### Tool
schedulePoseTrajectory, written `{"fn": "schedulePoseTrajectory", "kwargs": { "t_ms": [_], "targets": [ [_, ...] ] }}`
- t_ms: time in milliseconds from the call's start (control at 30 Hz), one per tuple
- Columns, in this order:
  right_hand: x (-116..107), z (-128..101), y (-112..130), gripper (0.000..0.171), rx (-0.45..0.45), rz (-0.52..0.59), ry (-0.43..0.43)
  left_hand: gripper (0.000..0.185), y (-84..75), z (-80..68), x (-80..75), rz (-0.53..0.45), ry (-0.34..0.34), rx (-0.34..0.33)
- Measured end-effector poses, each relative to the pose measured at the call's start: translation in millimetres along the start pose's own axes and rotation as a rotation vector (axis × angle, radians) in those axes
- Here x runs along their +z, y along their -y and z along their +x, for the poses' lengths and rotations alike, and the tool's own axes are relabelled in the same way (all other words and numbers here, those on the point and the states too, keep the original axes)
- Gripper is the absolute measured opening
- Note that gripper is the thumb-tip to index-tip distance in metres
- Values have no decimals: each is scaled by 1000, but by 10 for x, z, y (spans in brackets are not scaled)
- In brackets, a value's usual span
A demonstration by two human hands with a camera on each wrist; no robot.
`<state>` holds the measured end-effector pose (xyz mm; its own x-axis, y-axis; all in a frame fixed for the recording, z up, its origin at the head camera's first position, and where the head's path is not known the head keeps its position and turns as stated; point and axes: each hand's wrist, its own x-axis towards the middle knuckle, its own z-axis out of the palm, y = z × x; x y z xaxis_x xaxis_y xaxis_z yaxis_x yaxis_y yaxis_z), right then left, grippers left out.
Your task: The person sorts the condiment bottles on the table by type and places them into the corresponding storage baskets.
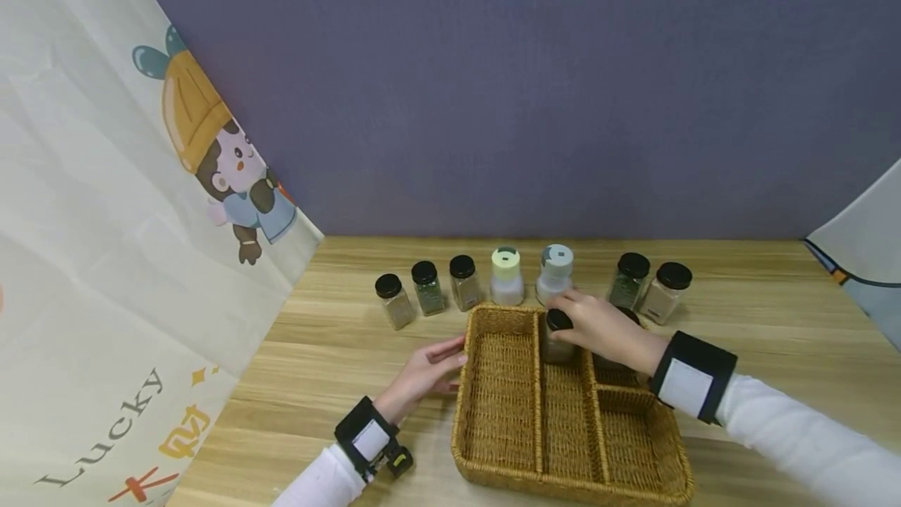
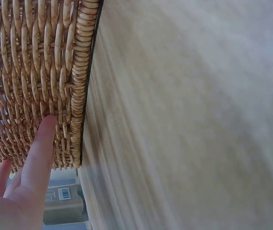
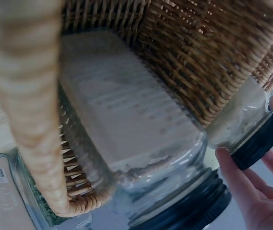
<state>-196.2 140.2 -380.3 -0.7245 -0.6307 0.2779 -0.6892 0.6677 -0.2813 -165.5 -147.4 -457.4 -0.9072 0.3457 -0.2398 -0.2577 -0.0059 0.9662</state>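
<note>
My right hand [image 1: 598, 329] grips the smooth, breakable glass jar [image 1: 558, 337] by its lid; my left hand [image 1: 431, 370] rests flat-fingered against the basket [image 1: 493, 319].

Back edge of wicker basket [image 1: 493, 315] crowded: row of jars [image 1: 425, 286] and two white bottles [image 1: 507, 276] stand just behind rim, narrow gaps between them. Right hand [image 1: 598, 327] with black-lidded jar [image 1: 558, 335] fills far end of middle compartment; another jar [image 3: 141, 143] sits in right rear compartment. Left compartment and near halves open from above. Left hand [image 1: 429, 370] blocks basket's left wall. Bare table [image 1: 774, 350] right of basket and along front edge.
</note>
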Motion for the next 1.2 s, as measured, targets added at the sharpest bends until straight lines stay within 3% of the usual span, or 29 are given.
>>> {"fn": "schedulePoseTrajectory", "kwargs": {
  "t_ms": [900,1200],
  "targets": [
    [11,13,10,39,52,-2,43,57,9,-2,8,-7,-5,-6],
    [-31,23,-17,46,30,7,53,58,13,11,1,-7,-6,-5]
  ]
}}
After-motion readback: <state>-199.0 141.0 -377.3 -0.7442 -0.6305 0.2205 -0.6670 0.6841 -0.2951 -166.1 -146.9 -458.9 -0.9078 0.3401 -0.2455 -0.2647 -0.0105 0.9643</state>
